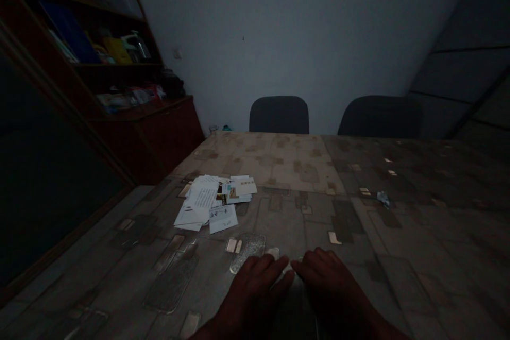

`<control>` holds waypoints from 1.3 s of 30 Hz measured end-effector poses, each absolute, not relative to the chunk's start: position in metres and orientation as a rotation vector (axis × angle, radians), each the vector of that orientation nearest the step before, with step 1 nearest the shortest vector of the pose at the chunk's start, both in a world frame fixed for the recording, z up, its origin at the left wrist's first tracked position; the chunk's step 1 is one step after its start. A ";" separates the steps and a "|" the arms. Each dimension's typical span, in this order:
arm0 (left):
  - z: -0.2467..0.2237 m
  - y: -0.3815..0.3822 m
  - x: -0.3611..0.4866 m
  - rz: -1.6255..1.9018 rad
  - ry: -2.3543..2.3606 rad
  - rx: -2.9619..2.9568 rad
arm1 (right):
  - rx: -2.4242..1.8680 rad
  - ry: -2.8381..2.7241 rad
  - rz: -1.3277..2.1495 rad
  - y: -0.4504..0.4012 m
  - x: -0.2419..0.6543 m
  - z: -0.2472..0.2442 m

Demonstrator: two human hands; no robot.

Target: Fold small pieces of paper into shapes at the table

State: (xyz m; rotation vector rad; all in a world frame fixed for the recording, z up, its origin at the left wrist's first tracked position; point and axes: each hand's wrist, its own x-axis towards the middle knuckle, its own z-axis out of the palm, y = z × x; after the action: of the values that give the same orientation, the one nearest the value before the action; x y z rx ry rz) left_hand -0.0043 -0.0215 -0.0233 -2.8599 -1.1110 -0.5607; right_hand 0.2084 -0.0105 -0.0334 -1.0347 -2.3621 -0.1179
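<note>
At the near side of the table, my left hand (258, 284) is closed, its fingers curled and its thumb pointing toward the other hand. Beside it my right hand (329, 279) is closed too, knuckles up, and the fingertips of both almost meet. Whatever they hold, if anything, is hidden in the dark below them; only a faint pale edge shows between the hands. Beyond them to the left lies a loose pile of white printed cards and papers (203, 199), some with handwriting-like marks and dark pictures.
A patterned cloth covers the table (279, 218). A small crumpled wrapper (383, 199) lies to the right. Two dark chairs, a near one (279, 115) and another (380, 117), stand at the far edge. A wooden cabinet (167, 133) with filled shelves is at the left.
</note>
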 end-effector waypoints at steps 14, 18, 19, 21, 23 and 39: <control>-0.003 -0.007 -0.008 -1.233 -1.487 -3.039 | -0.989 -2.383 -0.058 0.005 0.207 -0.022; 0.002 -0.003 -0.007 -1.187 -1.492 -3.032 | -1.013 -2.374 0.018 0.005 0.205 -0.014; 0.003 -0.001 -0.006 -1.201 -1.464 -3.026 | -1.023 -2.352 0.078 0.005 0.205 -0.012; 0.007 0.003 -0.003 -1.275 -1.452 -3.020 | -1.047 -2.318 0.201 0.004 0.204 -0.008; 0.011 0.006 0.002 -1.361 -1.543 -3.017 | -1.050 -2.313 0.279 0.004 0.203 -0.003; 0.014 0.003 0.003 -1.568 -1.797 -2.948 | -1.103 -2.039 0.458 0.001 0.190 0.002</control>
State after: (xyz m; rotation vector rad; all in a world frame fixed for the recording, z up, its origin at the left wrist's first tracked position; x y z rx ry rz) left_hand 0.0026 0.0032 0.0142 -2.9485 -1.7969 -1.5675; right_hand 0.1902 0.0005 0.0023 -1.1032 -2.0390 0.4575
